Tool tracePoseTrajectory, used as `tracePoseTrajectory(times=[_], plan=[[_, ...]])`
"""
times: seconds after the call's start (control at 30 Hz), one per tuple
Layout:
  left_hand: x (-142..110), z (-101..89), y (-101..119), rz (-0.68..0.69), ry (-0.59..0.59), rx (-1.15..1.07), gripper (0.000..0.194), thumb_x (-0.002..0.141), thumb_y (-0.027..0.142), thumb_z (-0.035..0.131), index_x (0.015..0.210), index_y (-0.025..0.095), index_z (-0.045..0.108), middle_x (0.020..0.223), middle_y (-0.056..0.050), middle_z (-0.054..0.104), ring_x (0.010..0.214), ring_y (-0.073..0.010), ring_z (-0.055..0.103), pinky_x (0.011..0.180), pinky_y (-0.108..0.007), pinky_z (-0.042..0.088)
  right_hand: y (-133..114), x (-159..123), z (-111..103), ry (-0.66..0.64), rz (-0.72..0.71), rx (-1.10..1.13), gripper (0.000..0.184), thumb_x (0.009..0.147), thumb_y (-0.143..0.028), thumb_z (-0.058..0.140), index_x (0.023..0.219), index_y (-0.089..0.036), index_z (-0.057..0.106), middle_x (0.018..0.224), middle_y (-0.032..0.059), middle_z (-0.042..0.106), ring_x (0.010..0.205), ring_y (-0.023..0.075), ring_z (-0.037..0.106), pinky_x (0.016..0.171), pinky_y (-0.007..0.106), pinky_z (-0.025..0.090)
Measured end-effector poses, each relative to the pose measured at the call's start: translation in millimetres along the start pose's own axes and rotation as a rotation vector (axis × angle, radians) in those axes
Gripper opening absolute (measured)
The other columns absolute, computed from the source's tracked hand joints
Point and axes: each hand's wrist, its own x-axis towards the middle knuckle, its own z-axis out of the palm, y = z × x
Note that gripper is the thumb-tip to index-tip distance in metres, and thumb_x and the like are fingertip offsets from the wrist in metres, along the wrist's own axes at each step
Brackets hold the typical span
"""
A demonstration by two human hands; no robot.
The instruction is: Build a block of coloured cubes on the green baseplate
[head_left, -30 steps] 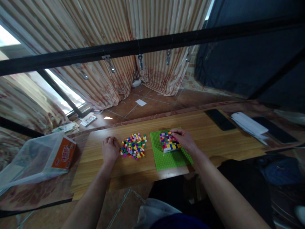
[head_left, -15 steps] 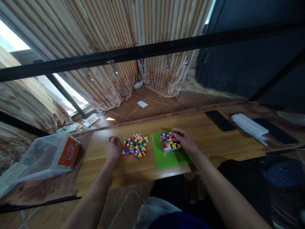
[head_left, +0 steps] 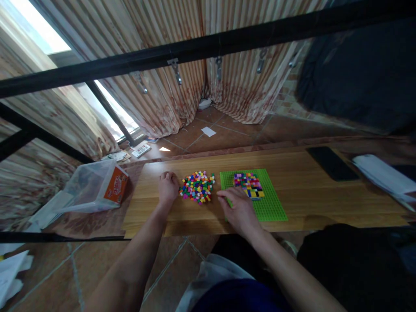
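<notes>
My left hand (head_left: 168, 187) rests on the table just left of a pile of small colourful toy bricks (head_left: 197, 187). Its fingers are curled, and whatever may be inside them is hidden. A green baseplate (head_left: 274, 207) lies to the right of the pile. On it stands a block built of many-coloured bricks (head_left: 248, 181), its front left corner covered by my right hand. My right hand (head_left: 238, 209) hovers over the plate's left edge, fingertips stretched toward the pile. Thumb and forefinger look slightly apart, with no brick visible between them.
The wooden table (head_left: 299, 190) carries a black phone (head_left: 332, 163) at the right, near a white object with papers (head_left: 383, 173). On the left stands a clear plastic bin (head_left: 87, 190) with an orange label. A dark metal bar (head_left: 195, 51) crosses beyond the table.
My right hand has left the brick block and moved left and nearer to me, toward the pile. My left hand stays beside the pile. The camera view has shifted.
</notes>
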Motion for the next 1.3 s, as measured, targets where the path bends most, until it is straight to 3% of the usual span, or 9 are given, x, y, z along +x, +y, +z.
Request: tracePoseTrajectory(times=[0.17, 0.47, 0.67, 0.83, 0.97, 1.07, 1.2, 1.3], plan=[[-0.7, -1.7, 2.1, -0.009, -0.003, -0.002, 0.024, 0.085, 0.014, 0.044, 0.090, 0.018, 0.067, 0.100, -0.012, 0.064, 0.102, -0.0271, 0.056, 0.093, -0.040, 0.045, -12.1, -6.3, 44.3, -0.263, 0.121, -0.172, 0.022, 0.091, -0.016, 0.049, 0.102, -0.020, 0.068, 0.104, 0.0079, 0.069, 0.097, 0.0213, 0.061, 0.085, 0.031, 0.045], [-1.2, 0.2, 1.0, -0.007, 0.011, 0.001, 0.024, 0.086, 0.015, 0.044, 0.090, 0.019, 0.067, 0.100, -0.012, 0.065, 0.102, -0.0277, 0.056, 0.092, -0.040, 0.045, -5.5, 4.4, 57.7, -0.332, 0.197, -0.269, 0.030, 0.093, -0.014, 0.046, 0.116, -0.018, 0.063, 0.108, 0.0102, 0.067, 0.103, 0.0223, 0.060, 0.087, 0.030, 0.045], [-1.0, -0.1, 1.3, -0.009, 0.013, -0.007, 0.024, 0.086, 0.015, 0.043, 0.091, 0.019, 0.067, 0.101, -0.012, 0.064, 0.102, -0.0274, 0.056, 0.093, -0.040, 0.045, -6.2, -6.1, 46.2, -0.193, 0.090, -0.097, 0.033, 0.094, -0.013, 0.041, 0.117, -0.018, 0.065, 0.103, 0.0102, 0.068, 0.097, 0.0210, 0.063, 0.085, 0.031, 0.048], [-0.7, -0.2, -0.2, 0.003, 0.012, 0.004, 0.026, 0.086, 0.016, 0.043, 0.093, 0.018, 0.068, 0.101, -0.012, 0.064, 0.102, -0.0274, 0.056, 0.092, -0.040, 0.046, -1.8, -6.9, 9.3, 0.033, 0.054, 0.078, 0.028, 0.095, -0.019, 0.044, 0.105, -0.020, 0.069, 0.097, 0.0088, 0.068, 0.090, 0.0198, 0.065, 0.081, 0.032, 0.051], [0.6, 0.7, -2.3, 0.009, 0.018, 0.014, 0.026, 0.086, 0.017, 0.044, 0.094, 0.017, 0.068, 0.103, -0.013, 0.065, 0.103, -0.0283, 0.057, 0.092, -0.041, 0.046, 27.8, 1.3, -29.4, 0.197, 0.128, 0.132, 0.022, 0.092, -0.027, 0.051, 0.099, -0.022, 0.071, 0.099, 0.0078, 0.070, 0.092, 0.0207, 0.066, 0.083, 0.035, 0.052], [1.7, 1.5, -3.6, 0.011, 0.009, 0.026, 0.026, 0.085, 0.017, 0.043, 0.093, 0.017, 0.069, 0.103, -0.014, 0.065, 0.103, -0.0288, 0.057, 0.093, -0.041, 0.047, 61.7, 7.5, -49.7, 0.338, 0.271, 0.186, 0.022, 0.087, -0.033, 0.057, 0.094, -0.020, 0.072, 0.095, 0.0086, 0.070, 0.087, 0.0217, 0.066, 0.079, 0.037, 0.053], [2.3, 1.6, -5.1, 0.018, 0.014, 0.033, 0.027, 0.085, 0.017, 0.043, 0.096, 0.016, 0.068, 0.105, -0.014, 0.065, 0.104, -0.0293, 0.057, 0.092, -0.042, 0.047, 98.5, 16.5, -55.6, 0.411, 0.411, 0.297, 0.024, 0.078, -0.037, 0.064, 0.090, -0.018, 0.074, 0.090, 0.0081, 0.072, 0.084, 0.0220, 0.066, 0.080, 0.038, 0.052], [2.7, 0.9, -5.5, 0.026, 0.012, 0.028, 0.027, 0.085, 0.017, 0.043, 0.096, 0.017, 0.068, 0.105, -0.014, 0.065, 0.104, -0.0292, 0.057, 0.093, -0.043, 0.047, 111.7, 25.5, -50.7, 0.411, 0.483, 0.451, 0.026, 0.071, -0.040, 0.069, 0.087, -0.019, 0.074, 0.088, 0.0074, 0.074, 0.081, 0.0218, 0.066, 0.078, 0.038, 0.052]])
